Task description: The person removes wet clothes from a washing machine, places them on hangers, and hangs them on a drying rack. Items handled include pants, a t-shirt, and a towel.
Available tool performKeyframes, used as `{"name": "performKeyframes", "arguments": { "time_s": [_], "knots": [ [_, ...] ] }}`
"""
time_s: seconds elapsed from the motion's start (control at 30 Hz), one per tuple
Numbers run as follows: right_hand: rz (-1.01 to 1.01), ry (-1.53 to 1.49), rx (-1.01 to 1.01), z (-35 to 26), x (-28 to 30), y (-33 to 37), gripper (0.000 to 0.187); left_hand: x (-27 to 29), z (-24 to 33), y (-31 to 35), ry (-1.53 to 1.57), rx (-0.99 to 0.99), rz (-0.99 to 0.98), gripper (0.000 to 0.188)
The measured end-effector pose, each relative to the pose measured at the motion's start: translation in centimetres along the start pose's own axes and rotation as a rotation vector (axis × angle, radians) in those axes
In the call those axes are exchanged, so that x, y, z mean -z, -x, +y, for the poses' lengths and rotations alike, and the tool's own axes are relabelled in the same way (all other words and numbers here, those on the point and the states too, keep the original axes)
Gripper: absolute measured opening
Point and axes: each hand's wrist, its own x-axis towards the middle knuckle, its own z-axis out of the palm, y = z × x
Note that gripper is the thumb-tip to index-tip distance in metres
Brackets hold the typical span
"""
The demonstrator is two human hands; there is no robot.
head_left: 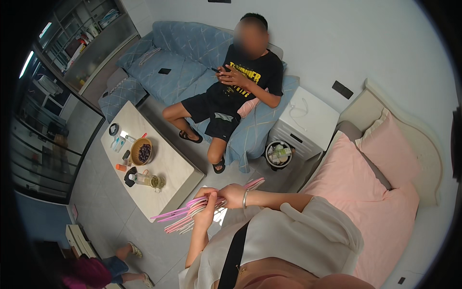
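A bundle of thin plastic clothes hangers [180,223], pink, purple and white, is gathered between my hands in front of my body. My left hand [205,210] is closed around the bundle, thumb on top, with the hangers' ends fanning out to its left. My right hand [233,195], a bangle at its wrist, grips the same bundle just beside it. More pink hanger ends [255,183] stick out beyond the right hand. Its fingertips are largely hidden.
Ahead, a person sits on a blue sofa [168,43] holding a phone. A marble-topped table [178,168] bears a bowl of dark fruit [144,152] and bottles. A pink bed [356,212] lies right, near a white cabinet [305,115] and bin [279,155]. Another person [96,272] is lower left.
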Motion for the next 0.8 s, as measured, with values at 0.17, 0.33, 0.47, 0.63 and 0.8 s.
{"name": "performKeyframes", "arguments": {
  "time_s": [0.17,0.33,0.47,0.63,0.8],
  "knots": [
    [0.005,-0.005,0.001,-0.03,0.08,0.08,0.044,-0.04,0.05,0.00,0.008,0.005,-0.004,0.006],
    [0.007,-0.007,0.008,-0.16,0.20,0.11,0.043,-0.37,0.01,-0.09,0.010,-0.046,0.020,0.006],
    [0.017,-0.003,0.012,-0.14,0.07,0.23,0.043,-0.60,-0.09,-0.05,0.024,-0.077,0.033,0.007],
    [0.011,-0.020,0.006,-0.06,-0.11,0.28,0.042,-0.46,0.23,0.23,0.023,-0.014,0.016,0.007],
    [0.025,-0.014,0.007,0.22,-0.36,0.40,0.042,-0.66,-0.08,0.34,0.021,-0.031,0.035,0.006]
  ]
}}
